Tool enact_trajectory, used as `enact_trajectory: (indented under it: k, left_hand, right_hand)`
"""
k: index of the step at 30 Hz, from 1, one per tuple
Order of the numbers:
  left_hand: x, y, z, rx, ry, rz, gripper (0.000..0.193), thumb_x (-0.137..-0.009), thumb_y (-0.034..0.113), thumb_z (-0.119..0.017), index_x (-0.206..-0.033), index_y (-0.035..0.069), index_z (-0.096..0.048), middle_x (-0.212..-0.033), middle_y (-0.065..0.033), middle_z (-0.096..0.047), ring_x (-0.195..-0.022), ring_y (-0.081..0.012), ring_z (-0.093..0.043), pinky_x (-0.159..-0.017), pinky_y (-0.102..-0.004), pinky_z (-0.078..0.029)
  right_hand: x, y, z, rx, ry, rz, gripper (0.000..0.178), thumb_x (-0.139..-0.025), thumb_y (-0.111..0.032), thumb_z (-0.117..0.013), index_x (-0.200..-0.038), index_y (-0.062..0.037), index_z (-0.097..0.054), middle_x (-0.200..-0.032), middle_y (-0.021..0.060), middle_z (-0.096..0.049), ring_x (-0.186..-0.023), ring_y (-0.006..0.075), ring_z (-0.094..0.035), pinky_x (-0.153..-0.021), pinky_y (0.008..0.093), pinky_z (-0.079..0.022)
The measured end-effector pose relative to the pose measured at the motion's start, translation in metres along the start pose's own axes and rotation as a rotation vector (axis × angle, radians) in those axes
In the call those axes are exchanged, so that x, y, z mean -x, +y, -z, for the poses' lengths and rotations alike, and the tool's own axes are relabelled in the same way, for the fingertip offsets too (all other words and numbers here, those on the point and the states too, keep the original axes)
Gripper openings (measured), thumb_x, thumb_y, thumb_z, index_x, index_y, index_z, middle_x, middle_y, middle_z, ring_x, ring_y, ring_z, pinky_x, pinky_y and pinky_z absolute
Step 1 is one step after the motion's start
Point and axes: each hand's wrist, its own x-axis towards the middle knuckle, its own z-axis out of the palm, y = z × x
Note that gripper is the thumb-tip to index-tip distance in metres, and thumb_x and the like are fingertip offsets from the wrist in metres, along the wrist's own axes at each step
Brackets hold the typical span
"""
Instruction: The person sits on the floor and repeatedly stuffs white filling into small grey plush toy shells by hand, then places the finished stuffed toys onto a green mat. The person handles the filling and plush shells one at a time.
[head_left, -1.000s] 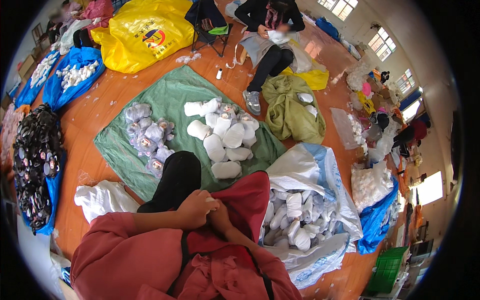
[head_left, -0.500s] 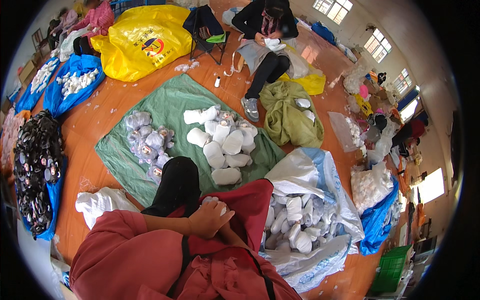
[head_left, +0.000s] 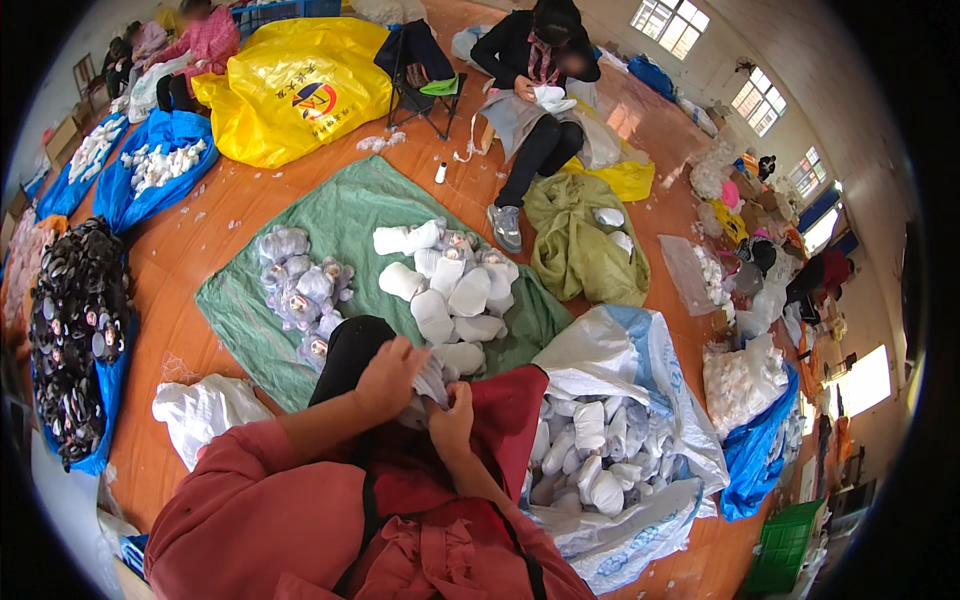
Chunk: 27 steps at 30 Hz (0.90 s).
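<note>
Head view: curled fingers (head_left: 407,362) grip greyish-white fabric (head_left: 431,381).

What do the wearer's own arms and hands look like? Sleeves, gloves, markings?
Left hand and right hand are bare: no gloves, and no watch or cable visible. Loose, plain dusty-red sleeves leave both forearms bare; no printed marking shows on the fabric. Finer details, such as rings or nails, are too small to tell.
</note>
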Motion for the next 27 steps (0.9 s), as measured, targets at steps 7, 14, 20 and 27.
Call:
enact_trajectory:
  k: [7,14,20,27]
  left_hand:
    - [-0.029,-0.007,0.008,0.114,0.434,0.017,0.037,-0.071,0.012,-0.070,-0.106,0.004,-0.060,-0.095,-0.0159,-0.058,-0.084,-0.0349,-0.059,-0.072,-0.0394,-0.050]
    - [-0.013,0.002,0.017,0.208,0.461,-0.202,0.033,-0.068,0.009,-0.071,-0.097,0.004,-0.056,-0.090,-0.0136,-0.059,-0.075,-0.0333,-0.061,-0.066,-0.0377,-0.051]
    - [-0.004,-0.013,0.018,0.085,0.390,-0.356,0.027,-0.070,0.005,-0.067,-0.095,0.003,-0.056,-0.086,-0.0133,-0.055,-0.071,-0.0317,-0.059,-0.059,-0.0375,-0.049]
    - [-0.006,-0.019,0.034,-0.010,0.558,-0.363,0.023,-0.068,0.006,-0.067,-0.089,0.005,-0.057,-0.083,-0.0105,-0.054,-0.065,-0.0286,-0.056,-0.054,-0.0367,-0.046]
  right_hand:
    - [-0.005,-0.037,-0.002,-0.152,0.045,0.166,0.031,-0.077,-0.003,-0.071,-0.097,-0.0051,-0.047,-0.096,0.0103,-0.047,-0.089,0.0241,-0.050,-0.078,0.0345,-0.043]
    - [-0.006,-0.046,0.012,-0.456,0.004,-0.078,0.029,-0.089,-0.010,-0.069,-0.104,-0.0068,-0.045,-0.099,0.0024,-0.048,-0.088,0.0106,-0.047,-0.079,0.0251,-0.043]
    - [-0.001,-0.036,0.023,-0.625,-0.198,-0.065,0.026,-0.091,-0.006,-0.066,-0.087,-0.0107,-0.041,-0.081,-0.0040,-0.043,-0.071,0.0050,-0.038,-0.064,0.0202,-0.036]
    - [0.007,-0.045,0.033,-0.603,-0.251,-0.010,0.025,-0.088,-0.001,-0.067,-0.089,-0.0085,-0.043,-0.085,-0.0001,-0.049,-0.075,0.0071,-0.046,-0.069,0.0223,-0.042]
